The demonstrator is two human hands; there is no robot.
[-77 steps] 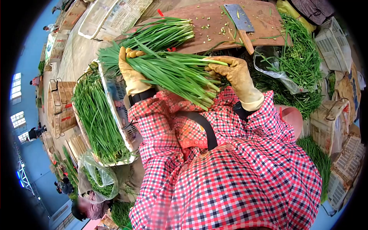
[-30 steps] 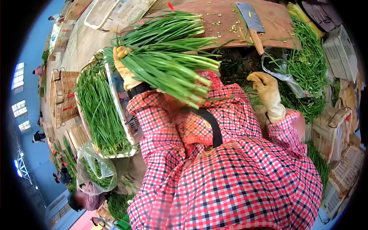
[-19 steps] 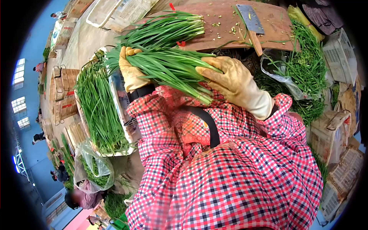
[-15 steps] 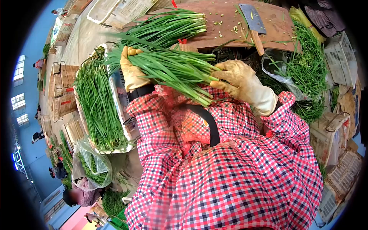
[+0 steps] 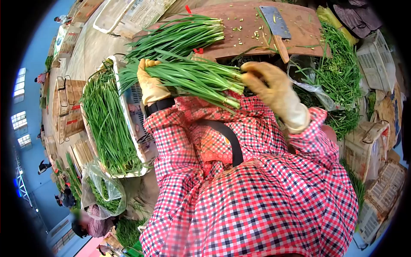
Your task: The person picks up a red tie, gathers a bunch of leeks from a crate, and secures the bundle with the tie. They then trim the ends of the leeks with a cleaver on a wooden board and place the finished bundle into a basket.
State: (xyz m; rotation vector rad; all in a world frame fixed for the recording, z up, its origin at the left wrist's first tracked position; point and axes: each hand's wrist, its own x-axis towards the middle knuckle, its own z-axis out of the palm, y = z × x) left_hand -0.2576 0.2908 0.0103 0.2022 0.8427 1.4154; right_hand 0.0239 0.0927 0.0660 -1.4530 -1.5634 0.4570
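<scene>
A bunch of garlic chives (image 5: 192,77) lies across the front of my checked shirt, its pale stem ends pointing right. My left hand (image 5: 150,81), in a yellowed work glove, is wrapped round the leafy end. At the stem ends, my gloved right hand (image 5: 272,92) has its fingers apart, close to the stalks and slightly blurred. Another bunch of chives (image 5: 182,35) lies just beyond on the brown board (image 5: 239,15). A cleaver (image 5: 276,25) with a wooden handle rests on that board among small cut bits.
On the left stands a white crate (image 5: 124,107) filled with chives. Loose green trimmings (image 5: 340,68) are heaped at the right, near a grey plastic crate (image 5: 376,58). A clear bag of greens (image 5: 102,188) and another person (image 5: 96,220) are at lower left.
My right hand has loosened from the stem ends and its fingers have spread. The left hand still grips the bunch. The view has shifted slightly.
</scene>
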